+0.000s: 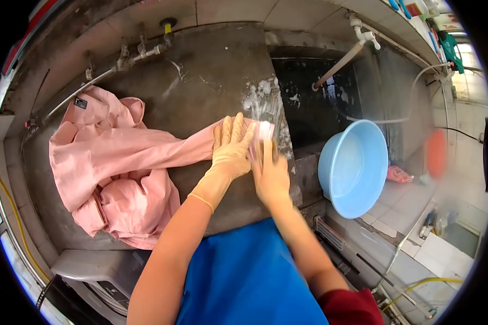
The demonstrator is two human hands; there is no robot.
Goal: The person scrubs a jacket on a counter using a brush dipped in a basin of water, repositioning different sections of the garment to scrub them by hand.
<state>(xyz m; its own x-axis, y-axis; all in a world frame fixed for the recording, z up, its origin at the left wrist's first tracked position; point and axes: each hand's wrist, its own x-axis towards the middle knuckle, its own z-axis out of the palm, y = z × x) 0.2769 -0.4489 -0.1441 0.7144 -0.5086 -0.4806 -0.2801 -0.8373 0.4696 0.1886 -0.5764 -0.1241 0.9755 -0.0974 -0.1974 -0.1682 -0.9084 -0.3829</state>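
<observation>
A pink garment [108, 157] lies spread on the dark stone slab [200, 70], one sleeve stretched to the right. My left hand [231, 149], in a pale rubber glove, rests flat on that sleeve near its cuff, with the fingers apart. My right hand [270, 170] is at the cuff end, its fingers wrapped round a brush that is blurred and largely covered by the hand. White bristles show at the cuff. Whitish suds [261, 97] cover the slab just beyond the cuff.
Right of the slab is a dark water basin [314, 103] with a pipe and tap [367, 38] above it. A light blue tub [355, 168] stands at the right. Taps and pipes [126, 60] run along the back left. A grey machine [97, 268] is at the lower left.
</observation>
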